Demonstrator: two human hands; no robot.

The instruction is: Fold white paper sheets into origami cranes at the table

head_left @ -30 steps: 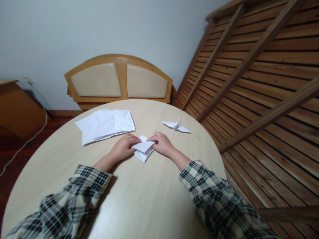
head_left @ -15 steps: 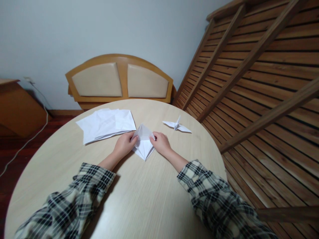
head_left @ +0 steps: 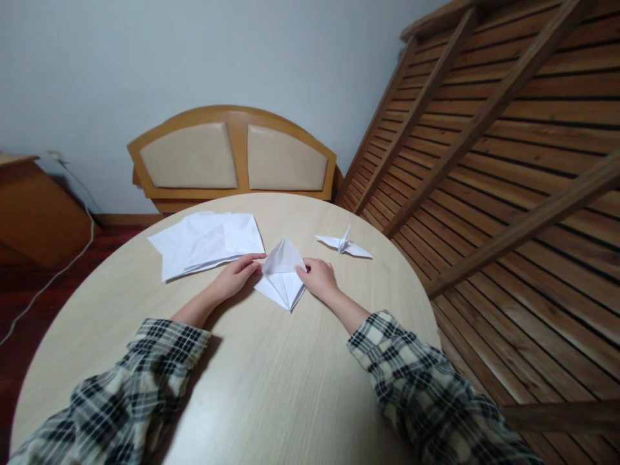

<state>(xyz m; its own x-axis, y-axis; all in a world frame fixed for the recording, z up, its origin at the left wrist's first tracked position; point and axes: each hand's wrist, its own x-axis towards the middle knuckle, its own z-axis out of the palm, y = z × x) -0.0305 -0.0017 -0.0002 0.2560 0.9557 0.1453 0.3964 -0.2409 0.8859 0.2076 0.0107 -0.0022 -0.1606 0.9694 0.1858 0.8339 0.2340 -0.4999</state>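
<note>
A half-folded white paper [head_left: 283, 279] lies on the round light-wood table [head_left: 271, 374], its upper flap raised to a point. My right hand [head_left: 318, 278] pinches the paper's right edge with closed fingers. My left hand [head_left: 236, 275] lies to the left of the paper, fingers stretched out flat, fingertips touching the paper's left corner. Both arms wear plaid sleeves.
A stack of white paper sheets [head_left: 206, 242] lies left of my hands. A finished paper crane [head_left: 344, 245] sits to the right, near the table's edge. A wooden chair back [head_left: 232, 155] stands behind the table. A slatted wooden frame [head_left: 508, 161] leans at the right.
The paper's top flap, folded down a second ago, has been lifted up and opened. My left hand has let go of its pinch and now lies flat beside the paper.
</note>
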